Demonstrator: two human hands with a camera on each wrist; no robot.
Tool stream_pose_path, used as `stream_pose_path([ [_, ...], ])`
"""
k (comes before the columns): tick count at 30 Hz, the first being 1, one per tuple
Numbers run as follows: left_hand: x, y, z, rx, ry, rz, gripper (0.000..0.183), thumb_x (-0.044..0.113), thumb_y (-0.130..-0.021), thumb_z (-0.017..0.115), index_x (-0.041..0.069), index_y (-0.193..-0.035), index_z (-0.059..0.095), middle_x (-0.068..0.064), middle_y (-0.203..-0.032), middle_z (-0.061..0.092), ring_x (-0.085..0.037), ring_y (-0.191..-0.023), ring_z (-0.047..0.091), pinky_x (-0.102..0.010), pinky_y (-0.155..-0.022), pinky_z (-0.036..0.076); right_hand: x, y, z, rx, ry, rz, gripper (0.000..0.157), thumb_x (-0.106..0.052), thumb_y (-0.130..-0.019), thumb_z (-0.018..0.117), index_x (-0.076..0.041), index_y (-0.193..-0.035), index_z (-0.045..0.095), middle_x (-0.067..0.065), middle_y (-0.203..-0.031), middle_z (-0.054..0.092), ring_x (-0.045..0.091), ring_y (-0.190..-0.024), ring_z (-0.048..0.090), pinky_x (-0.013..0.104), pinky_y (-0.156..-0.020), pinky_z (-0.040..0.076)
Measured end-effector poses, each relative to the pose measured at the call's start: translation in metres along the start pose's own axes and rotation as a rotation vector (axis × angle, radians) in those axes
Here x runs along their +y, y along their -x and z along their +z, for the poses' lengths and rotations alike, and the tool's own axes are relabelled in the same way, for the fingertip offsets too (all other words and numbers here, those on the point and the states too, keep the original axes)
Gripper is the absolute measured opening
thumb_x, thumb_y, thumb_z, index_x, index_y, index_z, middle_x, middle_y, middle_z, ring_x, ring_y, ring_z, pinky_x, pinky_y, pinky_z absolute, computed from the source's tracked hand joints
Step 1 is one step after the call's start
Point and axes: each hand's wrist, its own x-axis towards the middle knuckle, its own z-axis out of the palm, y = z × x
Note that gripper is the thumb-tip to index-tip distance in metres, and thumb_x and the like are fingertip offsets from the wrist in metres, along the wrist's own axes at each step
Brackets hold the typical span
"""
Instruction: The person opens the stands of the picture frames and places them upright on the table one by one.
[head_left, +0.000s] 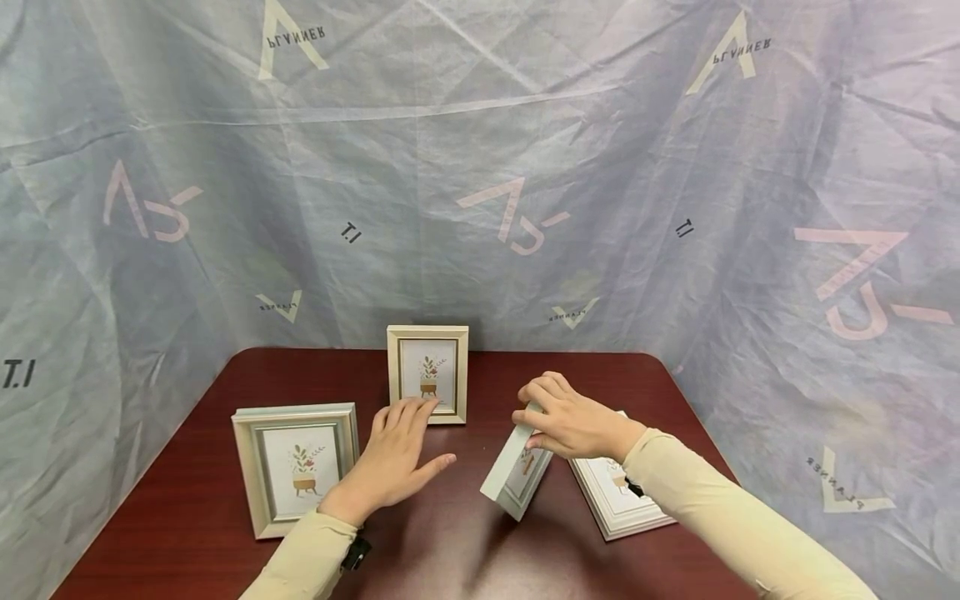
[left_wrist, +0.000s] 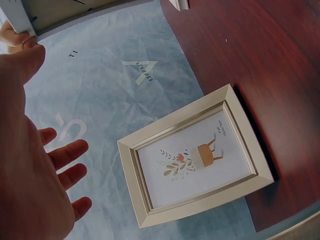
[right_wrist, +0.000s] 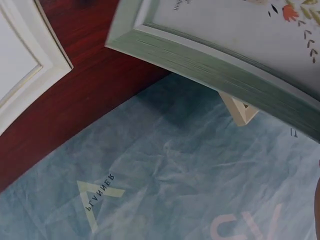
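Note:
My right hand [head_left: 573, 421] grips a pale green picture frame [head_left: 504, 475] by its upper edge, tilted above the table. In the right wrist view the green frame [right_wrist: 215, 75] fills the upper right, its flower-pot print partly cut off. My left hand [head_left: 397, 454] is spread with fingers extended and holds nothing. Its fingertips overlap the lower edge of a cream picture frame [head_left: 393, 375] that stands upright at the back. To the left of that hand stands a champagne-coloured frame [head_left: 296, 467]. In the left wrist view, the back of the held frame shows at the top left.
A white picture frame [head_left: 611, 492] lies face up on the right, partly covered by my right forearm. The dark red table [head_left: 300, 375] ends at a grey printed cloth [head_left: 420, 208] that hangs behind and at both sides.

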Motion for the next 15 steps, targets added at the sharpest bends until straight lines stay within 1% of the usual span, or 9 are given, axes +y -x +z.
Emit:
stream_pose_path([
  [1,0.000,0.000,0.000,0.001,-0.002,0.003,0.078,0.051,-0.091,0.063,-0.001,-0.145,0.041,-0.017,-0.139,0.045,-0.037,-0.131,0.038,-0.057,-0.104,0.029,0.001,0.000,0.000,-0.001,0.002,-0.019,0.048,-0.049,-0.106,0.030,-0.011,-0.109,0.060,0.009,-0.110,0.049,0.028,-0.101,0.045,0.046,-0.096,0.033],
  [2,0.000,0.000,0.000,-0.001,-0.004,0.004,0.078,0.051,-0.091,0.063,0.000,-0.145,0.041,-0.017,-0.139,0.045,-0.037,-0.131,0.038,-0.057,-0.104,0.029,0.001,0.000,-0.001,-0.003,0.001,-0.036,0.044,-0.048,-0.105,0.035,-0.012,-0.109,0.060,0.009,-0.110,0.049,0.027,-0.100,0.045,0.046,-0.096,0.033],
  [3,0.000,0.000,0.000,-0.002,-0.002,0.006,0.079,0.051,-0.091,0.063,0.000,-0.146,0.040,-0.017,-0.139,0.045,-0.037,-0.131,0.038,-0.057,-0.104,0.029,0.002,0.000,-0.001,-0.006,0.005,-0.050,0.044,-0.049,-0.105,0.036,-0.012,-0.109,0.060,0.009,-0.110,0.049,0.027,-0.100,0.045,0.046,-0.097,0.032],
  [5,0.000,0.000,0.000,-0.005,0.002,0.011,0.079,0.052,-0.091,0.063,0.000,-0.146,0.040,-0.017,-0.140,0.045,-0.037,-0.132,0.038,-0.057,-0.104,0.029,0.004,0.001,-0.003,-0.011,0.000,-0.074,0.037,-0.048,-0.102,0.045,-0.014,-0.109,0.060,0.009,-0.110,0.050,0.027,-0.101,0.046,0.046,-0.097,0.032],
  [7,0.000,0.000,0.000,-0.009,0.010,0.016,0.079,0.051,-0.091,0.064,0.001,-0.146,0.039,-0.018,-0.140,0.045,-0.037,-0.132,0.037,-0.057,-0.104,0.029,0.005,0.002,-0.005,-0.016,-0.006,-0.092,0.035,-0.047,-0.099,0.050,-0.016,-0.110,0.060,0.009,-0.110,0.050,0.027,-0.103,0.047,0.046,-0.098,0.032],
  [9,0.000,0.001,0.000,-0.012,0.012,0.021,0.078,0.050,-0.091,0.064,0.001,-0.146,0.040,-0.018,-0.141,0.045,-0.036,-0.132,0.037,-0.057,-0.104,0.029,0.006,0.002,-0.007,-0.016,-0.006,-0.108,0.035,-0.048,-0.100,0.048,-0.017,-0.110,0.060,0.009,-0.110,0.051,0.027,-0.103,0.048,0.047,-0.098,0.033],
  [10,0.000,0.001,0.000,-0.013,0.010,0.023,0.078,0.050,-0.091,0.064,0.002,-0.146,0.040,-0.018,-0.141,0.045,-0.036,-0.132,0.037,-0.056,-0.103,0.029,0.006,0.002,-0.008,-0.016,-0.005,-0.116,0.034,-0.048,-0.099,0.051,-0.017,-0.110,0.060,0.009,-0.110,0.051,0.027,-0.104,0.048,0.047,-0.097,0.033],
  [13,-0.001,0.001,-0.001,-0.011,0.001,0.026,0.077,0.051,-0.091,0.064,0.002,-0.146,0.041,-0.017,-0.140,0.045,-0.035,-0.132,0.038,-0.056,-0.103,0.029,0.006,0.001,-0.010,-0.004,0.006,-0.136,0.037,-0.050,-0.101,0.044,-0.017,-0.110,0.060,0.009,-0.109,0.051,0.027,-0.103,0.048,0.047,-0.097,0.034],
  [15,-0.001,0.001,-0.001,-0.004,-0.005,0.031,0.077,0.051,-0.090,0.064,0.002,-0.145,0.042,-0.017,-0.139,0.046,-0.035,-0.132,0.038,-0.055,-0.103,0.030,0.006,0.000,-0.010,0.022,0.015,-0.153,0.038,-0.050,-0.103,0.041,-0.017,-0.109,0.060,0.010,-0.108,0.051,0.028,-0.102,0.048,0.048,-0.096,0.034],
])
